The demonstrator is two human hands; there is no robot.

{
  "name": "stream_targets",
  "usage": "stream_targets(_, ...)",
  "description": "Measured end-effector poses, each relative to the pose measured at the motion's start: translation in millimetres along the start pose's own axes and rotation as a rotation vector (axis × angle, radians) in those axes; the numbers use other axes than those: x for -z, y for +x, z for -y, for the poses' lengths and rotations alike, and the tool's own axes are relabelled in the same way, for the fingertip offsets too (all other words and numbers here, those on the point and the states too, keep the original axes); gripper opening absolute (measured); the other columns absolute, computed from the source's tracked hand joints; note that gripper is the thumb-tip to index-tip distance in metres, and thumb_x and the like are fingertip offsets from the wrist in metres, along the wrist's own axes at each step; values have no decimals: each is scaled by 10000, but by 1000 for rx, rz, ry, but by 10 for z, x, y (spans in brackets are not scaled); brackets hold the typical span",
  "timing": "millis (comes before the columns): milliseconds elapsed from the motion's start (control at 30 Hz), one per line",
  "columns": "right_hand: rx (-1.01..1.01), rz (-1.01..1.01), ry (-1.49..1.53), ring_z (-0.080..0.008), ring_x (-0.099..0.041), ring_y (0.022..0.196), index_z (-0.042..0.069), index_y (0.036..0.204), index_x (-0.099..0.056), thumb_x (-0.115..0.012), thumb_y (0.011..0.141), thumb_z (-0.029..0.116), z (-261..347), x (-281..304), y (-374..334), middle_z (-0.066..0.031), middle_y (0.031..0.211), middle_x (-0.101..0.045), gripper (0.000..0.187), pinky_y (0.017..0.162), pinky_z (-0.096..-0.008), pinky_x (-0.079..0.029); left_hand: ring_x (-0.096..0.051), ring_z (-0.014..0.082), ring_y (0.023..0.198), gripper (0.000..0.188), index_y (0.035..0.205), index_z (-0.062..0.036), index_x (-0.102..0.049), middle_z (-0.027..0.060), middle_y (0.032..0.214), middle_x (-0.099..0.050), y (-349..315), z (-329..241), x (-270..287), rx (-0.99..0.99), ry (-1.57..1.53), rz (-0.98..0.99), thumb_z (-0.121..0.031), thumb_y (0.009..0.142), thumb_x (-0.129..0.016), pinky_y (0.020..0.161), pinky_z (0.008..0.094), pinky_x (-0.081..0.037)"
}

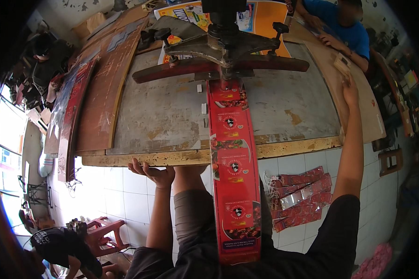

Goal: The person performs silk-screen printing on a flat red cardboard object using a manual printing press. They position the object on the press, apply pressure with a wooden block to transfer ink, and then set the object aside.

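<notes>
A long red printed packaging strip (233, 158) with food pictures runs from under a black metal press (223, 46) across the worktable (167, 111) and down over my lap. The press has a curved reddish-brown bar. My left hand (152, 174) is palm up at the table's front edge, fingers apart and touching the wooden rim, with nothing held. Stretched far out to the right, my right hand (350, 93) has its fingers closed at the near end of a small wooden block (343, 65) on the side board. Part of that grip is hidden.
Bundles of red packaging strips (302, 195) lie on the tiled floor at right. A person in blue (344, 28) works at the far right; another bends by a red stool (102, 237) at lower left. Brown boards (97, 102) and more red strips (72, 116) lie left.
</notes>
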State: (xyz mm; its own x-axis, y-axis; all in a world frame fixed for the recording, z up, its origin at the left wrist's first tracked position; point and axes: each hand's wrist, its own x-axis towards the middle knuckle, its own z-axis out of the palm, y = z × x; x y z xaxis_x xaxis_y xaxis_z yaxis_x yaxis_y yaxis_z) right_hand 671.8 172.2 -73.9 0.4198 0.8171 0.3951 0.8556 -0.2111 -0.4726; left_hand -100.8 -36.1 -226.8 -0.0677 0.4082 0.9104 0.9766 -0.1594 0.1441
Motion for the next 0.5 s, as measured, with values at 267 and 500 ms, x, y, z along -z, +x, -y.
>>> stream_targets(267, 26, 24, 25, -398, -481, 1542, 100, 1671, -457, -608, 1104, 173, -108, 17, 64, -231, 1668, -494, 592, 1271, -469, -391, -115, 539, 1640, 996, 1671, -185, -183, 274, 1734, -210, -9, 9, -16, -16, -29, -1, -327, 892, -787, 1273, 792, -90)
stream_targets(500, 9, 41, 4, -406, -500, 1522, 86, 1643, -493, -617, 1096, 204, -44, 17, 22, -239, 1641, -522, 573, 1266, -462, -394, -120, 542, 1635, 980, 1651, -180, -208, 270, 1721, -230, -36, 20, -5, 2, -21, -5, -314, 878, -795, 1276, 789, -93)
